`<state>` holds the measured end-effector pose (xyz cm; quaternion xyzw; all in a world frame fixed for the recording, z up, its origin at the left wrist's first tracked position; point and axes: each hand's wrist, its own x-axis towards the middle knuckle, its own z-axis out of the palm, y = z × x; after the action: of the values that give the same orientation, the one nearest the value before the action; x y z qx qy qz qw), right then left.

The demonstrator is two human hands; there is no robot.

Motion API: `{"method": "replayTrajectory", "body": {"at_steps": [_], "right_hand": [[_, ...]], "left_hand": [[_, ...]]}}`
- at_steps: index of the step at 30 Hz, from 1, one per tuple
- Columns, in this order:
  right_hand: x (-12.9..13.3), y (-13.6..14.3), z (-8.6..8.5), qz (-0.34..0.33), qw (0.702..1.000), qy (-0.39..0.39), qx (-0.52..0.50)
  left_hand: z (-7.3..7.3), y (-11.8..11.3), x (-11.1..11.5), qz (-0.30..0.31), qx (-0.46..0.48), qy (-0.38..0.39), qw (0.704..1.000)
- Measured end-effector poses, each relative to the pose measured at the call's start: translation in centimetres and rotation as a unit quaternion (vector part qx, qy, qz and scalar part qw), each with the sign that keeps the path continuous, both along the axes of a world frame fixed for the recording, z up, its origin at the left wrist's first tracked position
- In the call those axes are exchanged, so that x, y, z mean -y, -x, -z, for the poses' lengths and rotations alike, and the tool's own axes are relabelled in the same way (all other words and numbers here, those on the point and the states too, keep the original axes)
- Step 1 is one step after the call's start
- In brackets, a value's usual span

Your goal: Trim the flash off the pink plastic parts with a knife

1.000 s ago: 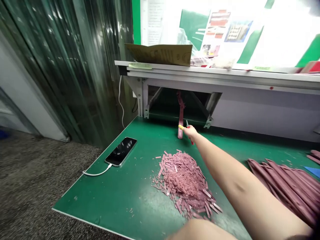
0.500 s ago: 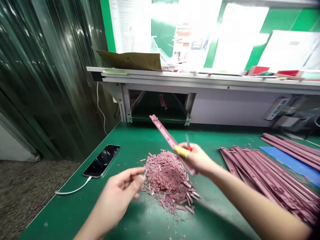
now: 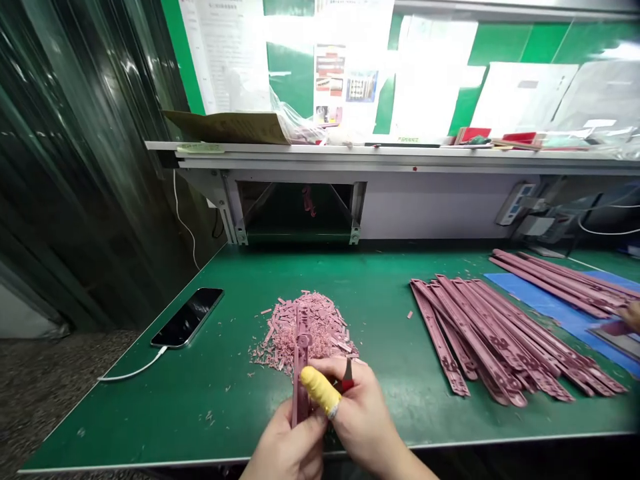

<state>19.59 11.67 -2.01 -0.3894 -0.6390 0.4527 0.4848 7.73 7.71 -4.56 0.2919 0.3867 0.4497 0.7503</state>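
Note:
My left hand (image 3: pixel 295 443) is closed around the lower end of a long pink plastic strip (image 3: pixel 301 340), which points away from me over the pile. My right hand (image 3: pixel 367 413), its thumb wrapped in a yellow cover (image 3: pixel 320 392), presses against the strip's right side. Between its fingers is a small knife (image 3: pixel 347 381) with a red handle and a dark blade pointing up; most of the handle is hidden. Just beyond both hands lies a heap of pink offcuts and shavings (image 3: pixel 320 317).
Many pink strips (image 3: pixel 480 333) lie fanned out at right, with more strips (image 3: pixel 550 280) on a blue sheet (image 3: pixel 520 288). Another person's hand (image 3: pixel 633 315) shows at the right edge. A phone (image 3: pixel 187 319) with a white cable (image 3: pixel 135 375) lies left. A shelf (image 3: pixel 390 155) spans the back.
My right hand has brought the strip down and nearer to me. My left hand has moved right from beside the pile and now grips the strip's lower end. The view has shifted right.

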Motion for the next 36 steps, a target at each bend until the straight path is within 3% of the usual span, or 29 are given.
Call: {"method": "replayTrajectory", "body": {"at_steps": [5,9,13,16,19,22,25,30,36], "right_hand": [[0.3,0.3,0.8,-0.035,0.999,0.037,-0.003],[-0.6,-1.4,1.5,0.073,0.989,-0.093,0.092],[-2.1,-4.2,1.3,0.102,0.970,-0.064,0.213],[-2.1,-5.4,0.2,0.004,0.976,-0.016,0.216],[-0.3,-5.2,-0.9,-0.125,0.984,0.055,0.112],[1.9,-4.2,-1.3,-0.194,0.967,0.164,-0.018],[3.1,-3.3,-1.3,-0.248,0.940,0.212,-0.097],[3.0,-2.6,-1.8,-0.313,0.913,0.219,-0.146],[3.2,-2.6,-1.9,-0.322,0.909,0.220,-0.148]], "left_hand": [[0.8,0.8,0.3,-0.003,-0.012,-0.016,1.000],[1.3,2.1,0.3,-0.075,-0.075,-0.020,0.994],[1.5,4.5,1.3,-0.139,-0.137,-0.047,0.980],[1.1,6.9,2.6,-0.105,-0.136,-0.052,0.984],[0.4,9.4,3.5,-0.043,-0.160,-0.097,0.981],[-0.7,11.1,3.5,0.049,-0.229,-0.169,0.957],[-1.8,11.6,3.0,0.118,-0.273,-0.209,0.932],[-2.4,11.4,2.5,0.134,-0.280,-0.257,0.915],[-1.3,12.1,3.0,0.114,-0.306,-0.253,0.911]]}}
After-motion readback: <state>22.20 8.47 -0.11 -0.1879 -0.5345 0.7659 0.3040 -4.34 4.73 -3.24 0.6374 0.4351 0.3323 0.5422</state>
